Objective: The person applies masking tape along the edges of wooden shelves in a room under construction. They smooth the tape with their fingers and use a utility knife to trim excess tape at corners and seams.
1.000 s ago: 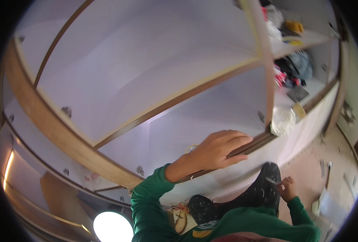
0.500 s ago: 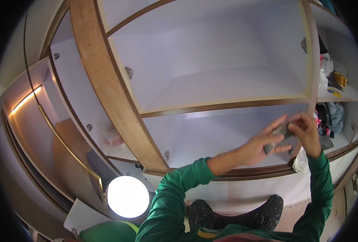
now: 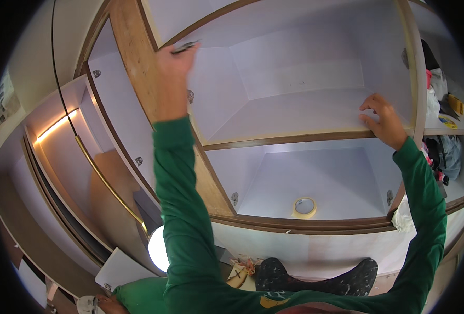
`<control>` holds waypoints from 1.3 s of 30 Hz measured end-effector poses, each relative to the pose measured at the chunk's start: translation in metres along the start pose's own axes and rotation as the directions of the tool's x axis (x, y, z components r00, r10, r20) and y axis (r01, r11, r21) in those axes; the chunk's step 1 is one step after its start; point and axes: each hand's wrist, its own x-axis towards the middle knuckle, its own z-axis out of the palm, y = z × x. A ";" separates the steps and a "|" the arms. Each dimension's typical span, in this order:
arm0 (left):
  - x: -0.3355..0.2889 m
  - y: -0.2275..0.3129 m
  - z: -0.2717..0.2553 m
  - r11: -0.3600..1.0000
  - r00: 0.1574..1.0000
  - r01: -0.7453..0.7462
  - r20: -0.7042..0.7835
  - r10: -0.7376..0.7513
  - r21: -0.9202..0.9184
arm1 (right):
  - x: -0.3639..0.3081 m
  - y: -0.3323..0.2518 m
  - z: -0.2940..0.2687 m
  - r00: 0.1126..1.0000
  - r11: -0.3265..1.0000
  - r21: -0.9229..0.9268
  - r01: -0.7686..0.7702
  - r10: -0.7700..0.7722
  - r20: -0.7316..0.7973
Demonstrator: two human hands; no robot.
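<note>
My left hand [image 3: 175, 62] is raised to the upper left corner of the large cabinet opening, beside the wooden upright [image 3: 138, 57]. It is closed round a thin dark-grey folded piece that looks like sandpaper [image 3: 186, 48], whose edge sticks out past the fingers; motion blurs it. My right hand [image 3: 381, 119] hovers in front of the middle compartment's right side, fingers loosely bent and apart, nothing in them. Yellowish masking tape [image 3: 273, 137] runs along the inner edge of the middle shelf [image 3: 305, 137].
A masking tape roll [image 3: 304, 207] lies in the lower compartment. Bags and clothes [image 3: 446, 157] fill the right-hand shelves. A lit globe lamp [image 3: 158, 251] on a brass arm stands at left. Someone in green [image 3: 140, 293] is at lower left. White plastic [image 3: 403, 215] hangs by the cabinet's bottom edge.
My left hand has swung up and left to the cabinet corner with the grey sandpaper. My right hand has let go of it and moved up slightly. The tape roll now shows fully.
</note>
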 end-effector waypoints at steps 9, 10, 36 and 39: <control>0.010 0.040 -0.023 0.478 0.712 -0.679 0.338 0.616 0.558 | 0.000 0.000 0.020 0.995 0.994 -0.043 0.100 -0.100 -0.004; 0.001 0.052 -0.012 0.453 0.695 -0.699 0.377 0.612 0.554 | 0.001 0.000 0.020 0.997 0.996 -0.045 0.076 -0.076 0.007; -0.077 0.147 0.110 0.613 0.937 -0.347 0.288 0.196 0.710 | -0.046 0.028 0.014 0.980 0.852 -0.484 0.199 -0.186 0.076; -0.124 0.206 0.160 0.517 0.876 -0.457 0.468 0.119 0.724 | -0.044 0.028 0.022 0.934 0.800 -0.540 0.263 -0.352 -0.067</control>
